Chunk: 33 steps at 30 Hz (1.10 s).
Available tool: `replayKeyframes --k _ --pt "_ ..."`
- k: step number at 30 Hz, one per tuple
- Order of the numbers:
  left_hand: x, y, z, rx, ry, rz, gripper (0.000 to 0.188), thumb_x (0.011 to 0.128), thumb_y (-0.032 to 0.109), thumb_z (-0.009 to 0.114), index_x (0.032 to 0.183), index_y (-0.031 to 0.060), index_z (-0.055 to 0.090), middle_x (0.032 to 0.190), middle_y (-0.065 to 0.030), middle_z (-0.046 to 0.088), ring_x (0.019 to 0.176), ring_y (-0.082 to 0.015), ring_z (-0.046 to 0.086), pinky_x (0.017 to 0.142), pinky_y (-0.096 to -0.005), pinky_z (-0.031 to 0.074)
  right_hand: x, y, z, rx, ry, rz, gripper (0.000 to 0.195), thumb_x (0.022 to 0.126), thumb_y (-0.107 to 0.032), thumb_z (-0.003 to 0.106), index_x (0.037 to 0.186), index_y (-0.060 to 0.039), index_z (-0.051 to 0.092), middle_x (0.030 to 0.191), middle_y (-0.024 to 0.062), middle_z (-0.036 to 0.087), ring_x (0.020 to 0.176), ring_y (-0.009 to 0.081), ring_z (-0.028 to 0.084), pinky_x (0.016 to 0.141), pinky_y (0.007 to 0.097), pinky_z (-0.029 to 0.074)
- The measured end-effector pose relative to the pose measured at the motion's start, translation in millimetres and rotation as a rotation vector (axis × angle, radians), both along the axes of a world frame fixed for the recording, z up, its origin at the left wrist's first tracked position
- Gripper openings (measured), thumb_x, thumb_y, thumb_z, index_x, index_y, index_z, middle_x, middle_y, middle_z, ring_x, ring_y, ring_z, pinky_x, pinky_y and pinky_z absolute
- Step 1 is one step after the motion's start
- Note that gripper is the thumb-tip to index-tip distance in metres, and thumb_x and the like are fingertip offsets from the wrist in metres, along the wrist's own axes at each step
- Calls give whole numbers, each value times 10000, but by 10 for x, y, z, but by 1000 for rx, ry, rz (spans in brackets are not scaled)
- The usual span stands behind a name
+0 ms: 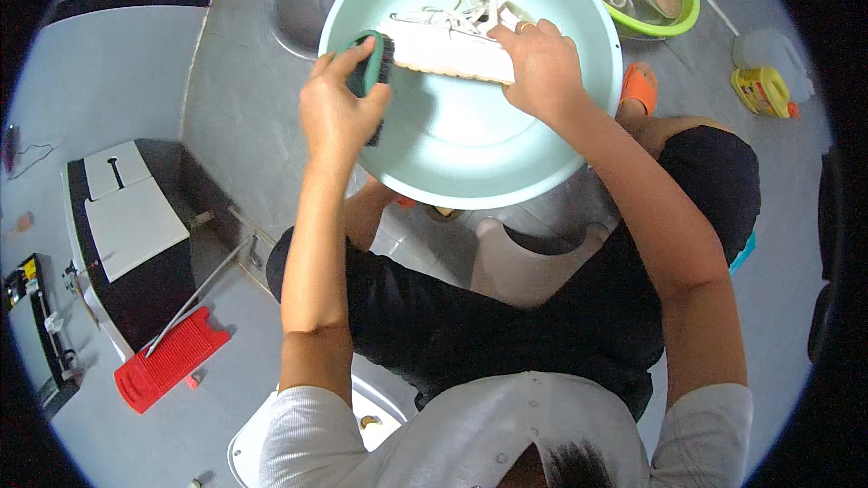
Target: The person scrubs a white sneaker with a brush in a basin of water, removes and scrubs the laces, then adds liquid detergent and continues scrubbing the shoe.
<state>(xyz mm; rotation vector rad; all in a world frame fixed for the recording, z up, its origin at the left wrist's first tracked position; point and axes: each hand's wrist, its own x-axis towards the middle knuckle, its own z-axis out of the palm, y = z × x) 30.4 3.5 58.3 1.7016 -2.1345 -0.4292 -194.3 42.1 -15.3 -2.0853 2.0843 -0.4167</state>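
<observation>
In front of me is a large pale green plastic basin [475, 179]. My right hand [546, 71] grips one end of a white shoe [447, 54], tilted over the basin with the edge of its sole towards me. Loose white laces [468, 17] lie along the shoe's far side. My left hand [342, 102] holds a green-backed scrub brush [373, 71] with dark bristles. Those bristles face the other end of the shoe, very close to it; whether they touch, I cannot tell. Part of the brush is hidden behind my left hand.
A metal basin [291, 7] stands beyond on the left. At the upper right, a lime-green basin [688, 13] holds more footwear. A yellow bottle [761, 91] and a clear jug [770, 54] are at the right. A red washboard [173, 359] leans at the lower left.
</observation>
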Motion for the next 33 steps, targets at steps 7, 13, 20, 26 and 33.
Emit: replayKeyframes --k 7,13,20,26,33 --pt "33 -69 4 69 -82 60 473 683 126 680 1153 173 707 1046 -154 665 916 -307 687 814 -418 561 -16 -3 -10 42 29 34 462 672 -120 770 1116 -161 650 967 95 659 964 251 600 773 416 510" --pt "-117 161 -83 -167 -133 -153 527 656 110 674 1172 210 699 1156 -174 648 985 -328 672 858 -398 539 -40 -2 -49 12 16 32 472 671 -133 774 1124 -163 646 983 93 660 976 252 600 776 416 517" --pt "-257 275 -109 -278 -195 -284 501 685 131 696 1183 185 686 1183 -198 614 962 -331 675 806 -418 567 -22 -43 -28 82 5 16 524 657 -120 772 1161 -163 637 987 98 658 966 262 595 798 414 507" --pt "-149 55 -120 -283 -195 -171 502 680 136 686 1178 196 698 1120 -159 638 887 -290 674 799 -405 554 -31 -77 14 72 -29 -4 483 660 -114 762 1125 -165 641 985 92 656 976 261 594 795 420 512" --pt "-47 -148 -96 -103 -122 -27 536 669 140 709 1196 236 683 1167 -170 626 1018 -331 661 861 -436 547 -29 -76 55 115 -14 11 479 662 -138 769 1122 -173 641 969 83 654 988 253 594 788 419 514"
